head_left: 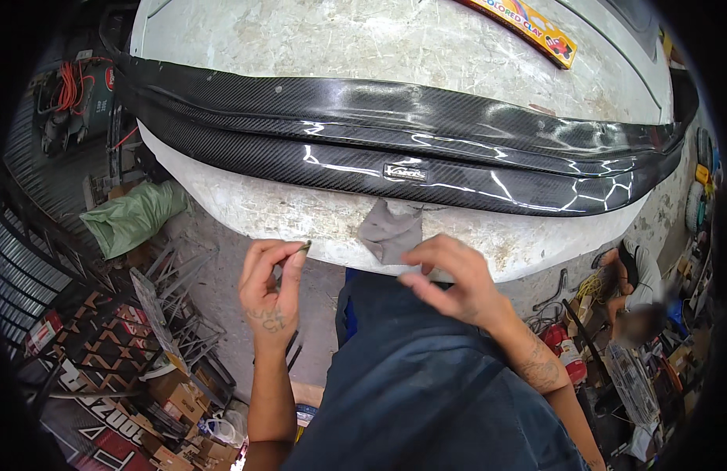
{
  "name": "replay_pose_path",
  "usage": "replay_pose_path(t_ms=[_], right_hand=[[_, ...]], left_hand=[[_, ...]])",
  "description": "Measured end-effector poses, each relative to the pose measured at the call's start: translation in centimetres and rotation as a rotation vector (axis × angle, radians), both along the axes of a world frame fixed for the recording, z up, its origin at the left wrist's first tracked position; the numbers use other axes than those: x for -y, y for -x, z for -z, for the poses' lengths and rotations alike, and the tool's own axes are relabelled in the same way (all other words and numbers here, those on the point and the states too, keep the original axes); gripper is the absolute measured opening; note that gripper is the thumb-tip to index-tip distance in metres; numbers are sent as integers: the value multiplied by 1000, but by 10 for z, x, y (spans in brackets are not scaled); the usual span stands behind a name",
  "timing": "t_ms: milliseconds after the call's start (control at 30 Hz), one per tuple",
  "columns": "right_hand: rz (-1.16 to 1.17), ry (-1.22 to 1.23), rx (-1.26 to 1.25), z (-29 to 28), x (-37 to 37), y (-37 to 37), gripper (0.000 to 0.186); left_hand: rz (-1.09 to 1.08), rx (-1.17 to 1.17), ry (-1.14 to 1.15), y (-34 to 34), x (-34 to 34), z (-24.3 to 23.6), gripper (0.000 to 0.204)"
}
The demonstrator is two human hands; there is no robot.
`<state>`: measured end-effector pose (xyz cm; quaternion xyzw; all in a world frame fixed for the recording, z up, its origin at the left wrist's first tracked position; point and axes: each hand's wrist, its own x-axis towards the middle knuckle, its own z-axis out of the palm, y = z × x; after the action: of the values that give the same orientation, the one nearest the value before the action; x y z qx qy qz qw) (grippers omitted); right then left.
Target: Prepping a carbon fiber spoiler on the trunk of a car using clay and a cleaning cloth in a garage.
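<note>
My left hand (271, 286) is raised in front of the worktop's near edge, thumb and fingertips pinched on a small dark piece (305, 246), too small to name. My right hand (456, 279) hovers beside a crumpled grey sheet (391, 231), its thumb and fingers apart with nothing seen between them. Whether the sheet is cloth or sandpaper I cannot tell. Behind it a long glossy black carbon-fibre panel (245, 161), like a car lip or spoiler, stretches across the worktop from left to right. A small badge (405, 172) sits near the panel's front middle.
The worn white worktop (245, 224) curves around in front of me. A colored clay box (528, 30) lies at its far right. Green sacking (135, 216) and metal frames (171, 314) stand at left. On the right a person (638, 279) crouches among clutter and tools.
</note>
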<state>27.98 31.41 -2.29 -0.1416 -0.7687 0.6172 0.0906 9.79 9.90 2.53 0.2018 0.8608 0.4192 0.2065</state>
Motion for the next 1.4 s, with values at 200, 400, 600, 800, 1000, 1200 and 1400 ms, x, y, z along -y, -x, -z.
replay_pose_path(t_ms=[200,400,600,800,1000,1200,1400], right_hand=[[354,806,272,-4,14,-2,26],[297,1026,186,-5,19,2,27],[300,1082,125,8,17,-12,20],[323,1012,60,7,21,-12,18],[288,927,144,3,33,-5,23],[283,394,236,-17,17,13,41],[283,-67,529,-30,-11,34,73]], left_hand=[[113,96,-139,-8,-47,4,13],[160,473,-260,-38,-61,14,15],[105,715,-299,-44,-65,15,19],[102,934,-248,-35,-54,7,17],[196,876,-190,-19,-42,4,18],[272,826,-201,14,-30,6,18],[284,801,-142,43,-20,14,19]])
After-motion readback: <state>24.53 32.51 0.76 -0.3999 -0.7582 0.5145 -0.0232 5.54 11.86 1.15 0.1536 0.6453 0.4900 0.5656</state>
